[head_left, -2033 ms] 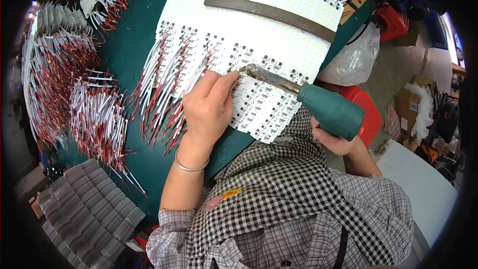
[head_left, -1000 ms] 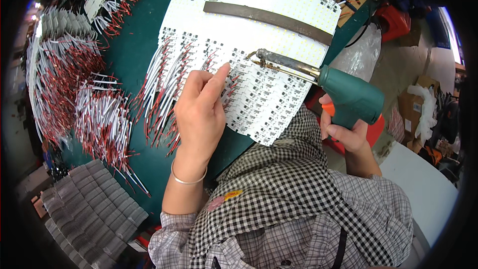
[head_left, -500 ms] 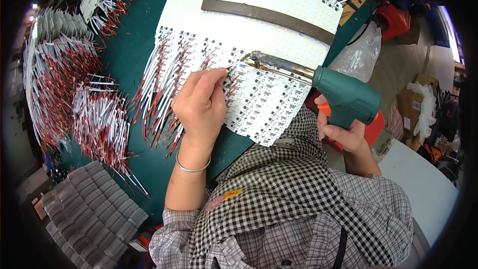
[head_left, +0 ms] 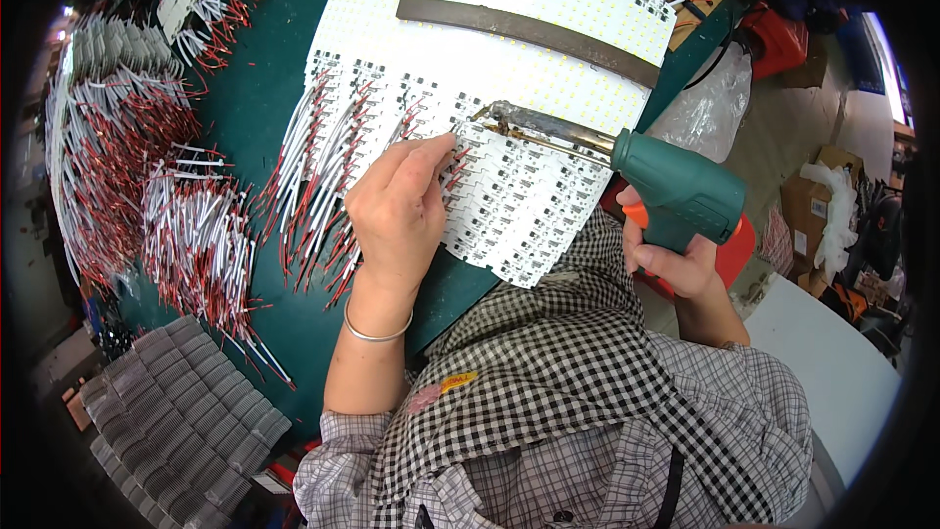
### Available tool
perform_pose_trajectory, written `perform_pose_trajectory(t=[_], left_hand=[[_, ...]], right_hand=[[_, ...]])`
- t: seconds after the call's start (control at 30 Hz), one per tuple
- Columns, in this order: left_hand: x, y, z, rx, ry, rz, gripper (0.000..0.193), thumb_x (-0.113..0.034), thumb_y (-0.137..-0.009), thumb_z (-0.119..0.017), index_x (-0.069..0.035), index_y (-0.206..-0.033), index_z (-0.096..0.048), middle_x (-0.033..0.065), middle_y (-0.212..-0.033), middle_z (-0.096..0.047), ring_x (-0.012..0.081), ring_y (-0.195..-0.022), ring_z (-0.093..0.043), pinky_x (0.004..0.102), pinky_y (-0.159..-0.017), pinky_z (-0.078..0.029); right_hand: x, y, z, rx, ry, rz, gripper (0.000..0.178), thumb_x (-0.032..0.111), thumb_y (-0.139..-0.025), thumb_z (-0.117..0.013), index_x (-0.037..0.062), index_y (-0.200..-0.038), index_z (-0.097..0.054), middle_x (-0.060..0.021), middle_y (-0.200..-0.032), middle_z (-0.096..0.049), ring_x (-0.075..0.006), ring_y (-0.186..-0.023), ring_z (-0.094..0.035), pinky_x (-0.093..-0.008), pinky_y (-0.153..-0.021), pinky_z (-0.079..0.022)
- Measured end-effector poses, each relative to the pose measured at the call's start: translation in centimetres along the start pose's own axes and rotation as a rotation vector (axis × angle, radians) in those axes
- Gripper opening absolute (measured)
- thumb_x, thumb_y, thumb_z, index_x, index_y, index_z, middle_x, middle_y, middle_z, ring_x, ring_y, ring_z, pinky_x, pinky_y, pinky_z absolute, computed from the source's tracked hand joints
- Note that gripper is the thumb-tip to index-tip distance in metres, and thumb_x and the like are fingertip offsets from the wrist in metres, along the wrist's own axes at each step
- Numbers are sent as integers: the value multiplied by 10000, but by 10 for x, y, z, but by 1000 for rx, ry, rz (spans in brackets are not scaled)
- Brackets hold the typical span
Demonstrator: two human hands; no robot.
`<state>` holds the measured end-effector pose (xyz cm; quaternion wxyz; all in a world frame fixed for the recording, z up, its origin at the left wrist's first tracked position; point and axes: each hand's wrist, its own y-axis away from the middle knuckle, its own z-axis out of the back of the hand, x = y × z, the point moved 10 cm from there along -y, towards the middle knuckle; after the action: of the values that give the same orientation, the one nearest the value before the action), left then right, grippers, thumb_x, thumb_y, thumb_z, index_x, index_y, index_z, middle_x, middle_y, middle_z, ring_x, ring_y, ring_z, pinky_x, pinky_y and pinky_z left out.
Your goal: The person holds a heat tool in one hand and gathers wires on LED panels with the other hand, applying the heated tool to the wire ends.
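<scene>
My left hand [head_left: 399, 204] is over the white LED circuit boards [head_left: 519, 191], its thumb and forefinger pinched on a thin wire that the fingers mostly hide. Close by those fingertips is the hot end of a green soldering gun [head_left: 676, 186]. My right hand [head_left: 678, 263] is wrapped around the gun's grip, a finger at the orange trigger. Red and white wires [head_left: 318, 171] are attached in rows along the boards left of my left hand. Across the boards' far part lies a curved dark bar [head_left: 529, 36].
Bundles of red and white wires [head_left: 196, 225] lie on the green table [head_left: 245, 127] at the left. Stacked grey ribbed pieces [head_left: 181, 411] are at lower left. A clear plastic bag [head_left: 705, 108] and red container [head_left: 778, 44] are at right, with a cardboard box [head_left: 822, 206] beyond.
My left hand has shifted slightly right, its fingertips nearer the soldering tip. The soldering gun has moved a touch left. The boards and bar look almost unmoved.
</scene>
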<state>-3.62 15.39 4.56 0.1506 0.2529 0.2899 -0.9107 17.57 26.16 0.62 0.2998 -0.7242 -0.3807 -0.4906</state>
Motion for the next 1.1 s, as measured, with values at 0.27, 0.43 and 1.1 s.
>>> perform_pose_trajectory(t=[0.27, 0.43, 1.1], left_hand=[[0, 0, 2, -38, 56, -30, 322, 148, -667, -629, -25, -933, -680, 114, -782, -669, 246, -666, -654, 309, -562, -514], [4, -1, -3, 56, 22, 30, 268, 144, -749, -629, -1, -964, -695, 122, -804, -670, 210, -695, -655, 276, -618, -517], [9, -3, -3, 4, 84, 126, 176, 96, -780, -646, -16, -917, -650, 101, -767, -607, 217, -622, -597, 291, -551, -471]], right_hand=[[-4, 0, -1, -4, -2, -32, 498, -47, -809, -596, -92, -1280, -441, -170, -1148, -579, -113, -694, -569, -241, -571, -509], [0, 0, 0, 22, 74, -22, 496, -49, -803, -607, -89, -1271, -448, -177, -1165, -577, -116, -698, -575, -240, -571, -512], [18, -4, -1, 122, 389, 94, 548, -96, -772, -614, -60, -1293, -448, -217, -1260, -537, -174, -732, -605, -257, -576, -520]])
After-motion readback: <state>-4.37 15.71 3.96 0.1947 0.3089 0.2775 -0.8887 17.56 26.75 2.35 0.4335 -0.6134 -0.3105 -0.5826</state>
